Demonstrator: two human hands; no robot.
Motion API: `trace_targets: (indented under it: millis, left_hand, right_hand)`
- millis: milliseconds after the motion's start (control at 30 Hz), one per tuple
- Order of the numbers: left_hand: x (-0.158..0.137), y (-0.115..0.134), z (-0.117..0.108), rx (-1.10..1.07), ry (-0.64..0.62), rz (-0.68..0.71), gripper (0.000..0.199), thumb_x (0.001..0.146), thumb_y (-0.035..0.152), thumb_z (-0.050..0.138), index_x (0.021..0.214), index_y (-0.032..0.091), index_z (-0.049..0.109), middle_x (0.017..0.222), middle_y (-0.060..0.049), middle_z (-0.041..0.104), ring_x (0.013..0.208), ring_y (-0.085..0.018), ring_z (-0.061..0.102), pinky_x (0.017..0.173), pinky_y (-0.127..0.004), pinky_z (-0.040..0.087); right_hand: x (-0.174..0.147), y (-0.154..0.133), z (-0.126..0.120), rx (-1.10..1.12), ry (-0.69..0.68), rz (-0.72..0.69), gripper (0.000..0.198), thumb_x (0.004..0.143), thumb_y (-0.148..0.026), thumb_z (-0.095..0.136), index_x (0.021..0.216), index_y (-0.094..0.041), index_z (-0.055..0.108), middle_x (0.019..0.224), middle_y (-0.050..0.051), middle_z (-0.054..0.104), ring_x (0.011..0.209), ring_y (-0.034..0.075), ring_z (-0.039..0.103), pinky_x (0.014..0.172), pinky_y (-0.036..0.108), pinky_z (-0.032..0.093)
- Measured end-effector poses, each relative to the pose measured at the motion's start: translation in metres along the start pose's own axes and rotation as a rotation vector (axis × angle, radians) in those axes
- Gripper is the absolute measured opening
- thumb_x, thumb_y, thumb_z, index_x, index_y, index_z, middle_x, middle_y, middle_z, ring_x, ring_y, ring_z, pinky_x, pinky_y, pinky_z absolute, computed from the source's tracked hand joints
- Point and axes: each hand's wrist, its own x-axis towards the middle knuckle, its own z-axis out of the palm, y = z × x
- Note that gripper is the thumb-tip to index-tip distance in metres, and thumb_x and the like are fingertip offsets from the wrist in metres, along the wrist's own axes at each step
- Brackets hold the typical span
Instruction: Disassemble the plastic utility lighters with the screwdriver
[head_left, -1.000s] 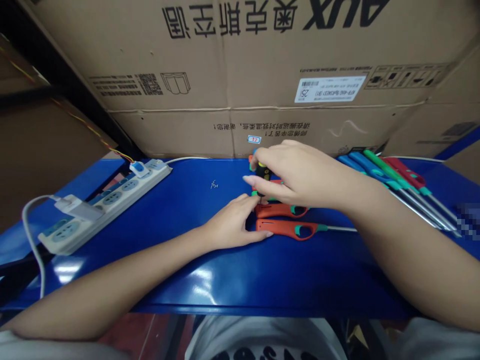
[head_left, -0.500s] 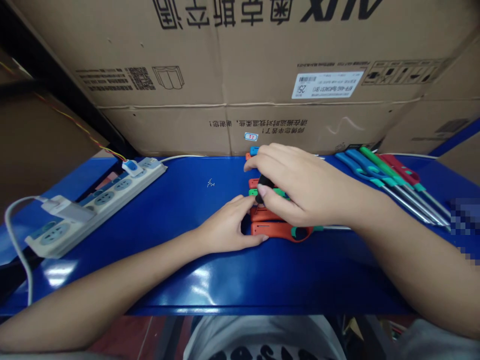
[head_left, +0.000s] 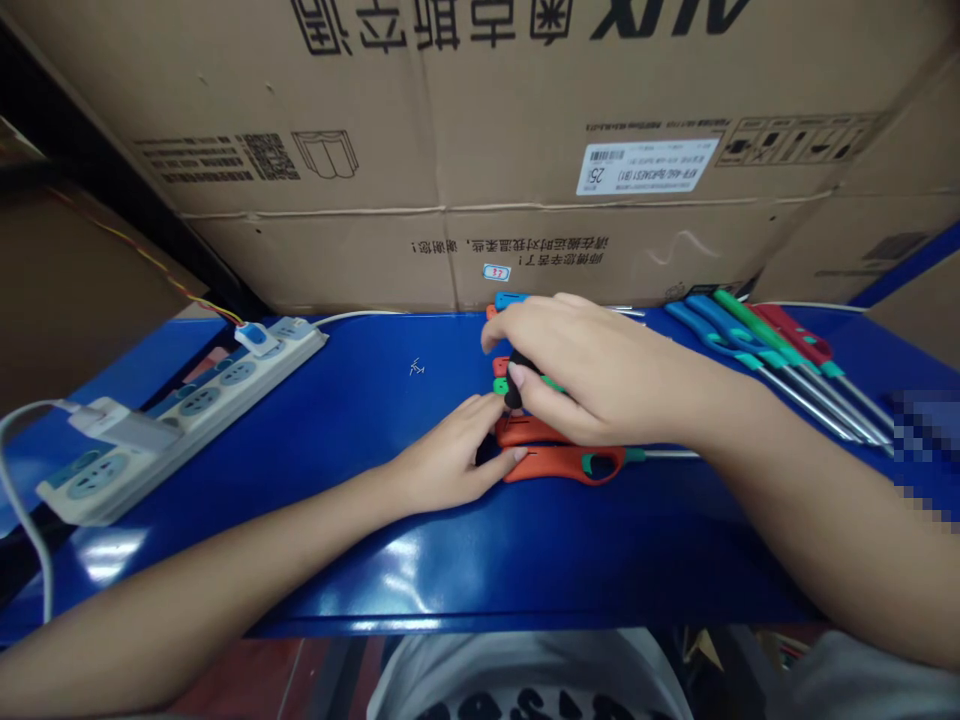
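Observation:
My right hand [head_left: 592, 375] is closed round a short black-handled screwdriver [head_left: 516, 385]. The tool points down at the end of an orange gas lighter [head_left: 536, 430], and its tip is hard to see. My left hand [head_left: 454, 455] holds that same end between thumb and fingers, with the thumb over the front orange lighter [head_left: 559, 464]. In the row behind them lie a green lighter [head_left: 500, 386], a red lighter [head_left: 500, 367] and a blue lighter [head_left: 511, 300], partly hidden by my right hand. Small screws [head_left: 417, 368] are scattered left of the row.
Several finished-looking blue, green and red lighters [head_left: 757, 335] lie at the right. A white power strip [head_left: 202, 410] with plugs and cables stands on the left of the blue table [head_left: 360, 560]. A large cardboard box [head_left: 375, 250] walls off the back.
My left thumb has shifted onto the end of the front orange lighter. The right hand stays over the row with the screwdriver, and the view has moved slightly.

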Motion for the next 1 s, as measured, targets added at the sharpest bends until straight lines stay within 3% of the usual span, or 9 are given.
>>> trace_targets:
  millis: [67,167,300,433,533,600,767,867,1000]
  left_hand:
    - [0.000,-0.001,0.000,-0.014,0.009,0.031,0.029,0.099,0.035,0.057,0.121,0.017,0.053,0.111,-0.011,0.064,0.096,-0.025,0.060,0.087,-0.043,0.053]
    - [-0.001,0.000,-0.001,-0.024,-0.004,0.038,0.034,0.095,0.030,0.061,0.125,0.017,0.051,0.115,-0.012,0.063,0.102,-0.026,0.059,0.091,-0.043,0.052]
    - [0.000,0.000,-0.002,-0.039,-0.010,0.024,0.033,0.093,0.029,0.064,0.122,0.016,0.053,0.111,-0.011,0.063,0.099,-0.025,0.060,0.089,-0.042,0.052]
    - [0.000,-0.002,-0.002,-0.037,-0.009,-0.008,0.023,0.094,0.030,0.062,0.112,0.018,0.054,0.106,-0.009,0.063,0.095,-0.023,0.060,0.087,-0.041,0.053]
    - [0.001,-0.005,-0.001,-0.051,0.017,0.013,0.015,0.098,0.028,0.057,0.110,0.018,0.055,0.105,-0.008,0.065,0.096,-0.023,0.062,0.086,-0.039,0.054]
    - [0.002,-0.009,-0.001,-0.041,0.039,0.016,0.017,0.099,0.027,0.055,0.113,0.018,0.055,0.105,-0.008,0.067,0.095,-0.022,0.063,0.086,-0.038,0.054]
    - [0.003,-0.016,-0.003,-0.010,0.048,0.024,0.017,0.098,0.028,0.062,0.112,0.019,0.058,0.107,-0.007,0.068,0.098,-0.021,0.064,0.088,-0.036,0.054]
    - [0.004,-0.018,-0.005,-0.020,0.026,0.028,0.018,0.097,0.031,0.064,0.112,0.019,0.062,0.103,-0.006,0.069,0.097,-0.021,0.065,0.088,-0.035,0.054]
    - [0.005,-0.019,-0.008,-0.021,0.006,0.054,0.023,0.096,0.030,0.065,0.115,0.018,0.062,0.110,-0.008,0.070,0.105,-0.023,0.065,0.094,-0.038,0.053]
  right_hand:
    - [0.000,0.000,0.000,-0.002,0.022,0.013,0.036,0.100,-0.031,0.040,0.122,-0.009,0.058,0.107,0.015,0.068,0.094,0.027,0.061,0.087,0.040,0.042]
    - [0.000,0.000,0.000,-0.030,-0.022,0.059,0.038,0.103,-0.037,0.036,0.110,-0.011,0.063,0.094,0.012,0.069,0.082,0.025,0.061,0.084,0.041,0.042]
    - [0.000,0.001,0.001,0.014,0.042,0.081,0.032,0.100,-0.032,0.042,0.117,-0.011,0.060,0.106,0.015,0.068,0.094,0.026,0.062,0.082,0.038,0.044]
    - [0.000,0.001,0.002,-0.017,-0.004,0.151,0.031,0.101,-0.036,0.041,0.105,-0.013,0.061,0.085,0.010,0.066,0.078,0.024,0.059,0.073,0.036,0.043]
    - [-0.001,0.002,0.002,0.030,0.039,0.051,0.030,0.095,-0.022,0.041,0.117,-0.011,0.058,0.107,0.015,0.066,0.093,0.025,0.060,0.081,0.037,0.045]
    - [-0.002,0.002,0.003,0.024,0.069,0.014,0.038,0.095,-0.025,0.043,0.128,-0.009,0.054,0.120,0.018,0.064,0.103,0.028,0.059,0.087,0.039,0.044]
    - [-0.001,0.002,0.000,-0.045,-0.015,0.086,0.033,0.101,-0.034,0.040,0.113,-0.011,0.061,0.091,0.012,0.069,0.078,0.024,0.058,0.082,0.039,0.041]
    - [-0.001,0.001,-0.002,-0.023,0.013,0.044,0.033,0.093,-0.023,0.042,0.117,-0.010,0.060,0.098,0.013,0.068,0.087,0.025,0.058,0.083,0.039,0.040]
    - [-0.001,0.001,-0.003,-0.050,0.000,0.069,0.035,0.099,-0.034,0.040,0.110,-0.010,0.062,0.090,0.011,0.068,0.081,0.024,0.057,0.081,0.039,0.040]
